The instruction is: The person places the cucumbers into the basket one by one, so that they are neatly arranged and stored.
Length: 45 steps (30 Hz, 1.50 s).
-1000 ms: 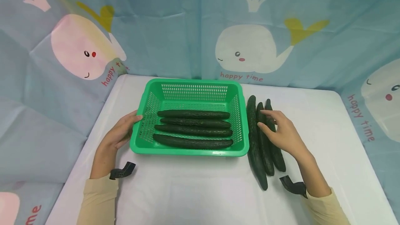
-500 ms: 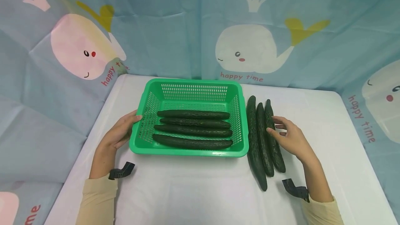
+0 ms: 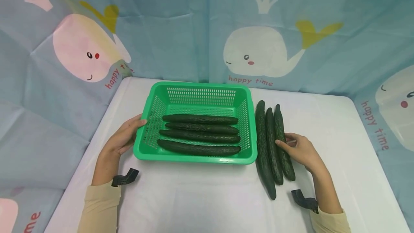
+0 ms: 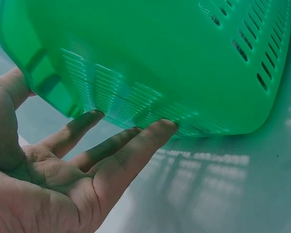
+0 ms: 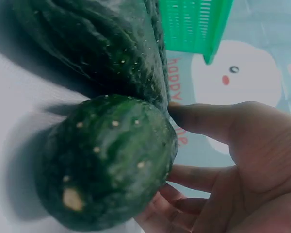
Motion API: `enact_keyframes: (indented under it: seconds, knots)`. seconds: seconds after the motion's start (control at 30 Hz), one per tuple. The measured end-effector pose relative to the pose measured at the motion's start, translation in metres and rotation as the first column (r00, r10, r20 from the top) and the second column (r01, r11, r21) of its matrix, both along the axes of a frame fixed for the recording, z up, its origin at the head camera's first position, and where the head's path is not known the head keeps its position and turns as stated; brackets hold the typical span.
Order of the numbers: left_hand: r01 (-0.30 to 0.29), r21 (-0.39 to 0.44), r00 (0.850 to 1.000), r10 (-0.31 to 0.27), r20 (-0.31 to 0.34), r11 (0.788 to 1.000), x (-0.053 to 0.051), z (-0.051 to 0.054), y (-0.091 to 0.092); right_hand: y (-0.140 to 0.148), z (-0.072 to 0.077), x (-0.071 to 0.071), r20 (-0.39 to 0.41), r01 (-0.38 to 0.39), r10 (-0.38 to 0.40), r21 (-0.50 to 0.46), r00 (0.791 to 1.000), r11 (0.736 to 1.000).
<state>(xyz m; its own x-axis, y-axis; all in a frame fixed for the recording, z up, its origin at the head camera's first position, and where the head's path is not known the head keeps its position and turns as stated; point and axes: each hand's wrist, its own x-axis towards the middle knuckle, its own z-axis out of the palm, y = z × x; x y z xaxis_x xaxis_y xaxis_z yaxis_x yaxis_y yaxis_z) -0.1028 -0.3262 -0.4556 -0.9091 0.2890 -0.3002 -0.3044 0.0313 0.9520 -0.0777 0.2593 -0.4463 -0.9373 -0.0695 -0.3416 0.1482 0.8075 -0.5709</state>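
Observation:
A green plastic basket (image 3: 195,158) holds several dark green cucumbers lying crosswise. My left hand (image 3: 124,136) holds its left side, thumb over the rim; in the left wrist view, the fingers (image 4: 131,150) touch the outer wall from below. Right of the basket, 3 more cucumbers lie side by side on the table. My right hand (image 3: 300,150) grips the rightmost cucumber (image 3: 285,157), thumb on its left side and fingers on its right. In the right wrist view, this cucumber's blunt end (image 5: 106,165) is close up, with a neighbouring cucumber (image 5: 97,43) beside it.
The leftmost loose cucumber (image 3: 263,154) lies against the basket's right side. White cloth covers the table (image 3: 200,197). A blue whale-print curtain (image 3: 181,46) hangs behind and at both sides.
My right hand has moved right and toward me, from over the middle loose cucumber to the rightmost one, and its fingers have closed on it. My left hand stays on the basket.

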Motion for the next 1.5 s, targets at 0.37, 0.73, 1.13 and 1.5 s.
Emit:
enact_keyframes:
  seconds: [0.37, 0.73, 1.13, 1.5]
  knots:
    - [0.008, 0.027, 1.0, -0.008, -0.013, 1.0, 0.003, 0.001, -0.002, -0.001, -0.002, 0.0, 0.02, 0.013, -0.012, -0.069, 1.0, 0.998]
    - [0.014, 0.032, 1.0, -0.014, -0.019, 0.999, 0.005, 0.001, -0.006, 0.007, 0.001, 0.004, 0.054, -0.01, 0.015, -0.103, 0.998, 0.995]
    - [0.031, 0.085, 0.999, -0.029, -0.024, 0.996, 0.002, 0.001, -0.007, 0.004, 0.006, 0.007, -0.215, -0.111, 0.151, 0.188, 0.965, 0.976]
    - [0.044, 0.069, 0.999, -0.042, -0.025, 0.997, 0.0, -0.002, -0.004, 0.003, 0.007, 0.012, -0.196, 0.005, 0.051, 0.275, 0.979, 0.962]
